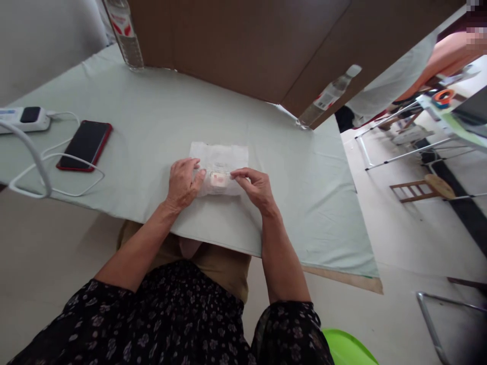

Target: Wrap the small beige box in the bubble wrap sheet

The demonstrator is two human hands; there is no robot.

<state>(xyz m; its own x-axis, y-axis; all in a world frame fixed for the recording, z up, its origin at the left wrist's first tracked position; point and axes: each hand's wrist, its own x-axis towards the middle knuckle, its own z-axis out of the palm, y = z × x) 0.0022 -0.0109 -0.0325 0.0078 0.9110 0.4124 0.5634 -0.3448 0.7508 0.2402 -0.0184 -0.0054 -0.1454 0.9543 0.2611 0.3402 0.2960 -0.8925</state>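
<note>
A flat white packet [201,150], soft and partly see-through, lies on the cloth-covered table in front of me. A small cream rectangle with pink marks [218,179] shows at its middle; whether this is a label or a separate piece I cannot tell. My left hand [183,183] rests over the packet's left side, fingers apart, with the thumb reaching towards the rectangle. At the right of the rectangle, my right hand [255,186] has thumb and forefinger brought together in a pinch. What lies between those fingertips is too small to make out.
To the left are a phone [87,144], a white cable [28,147] and a power strip [23,119]. Brown cardboard [228,45] stands at the back, with one plastic bottle [127,35] at its left and another bottle [329,96] at its right.
</note>
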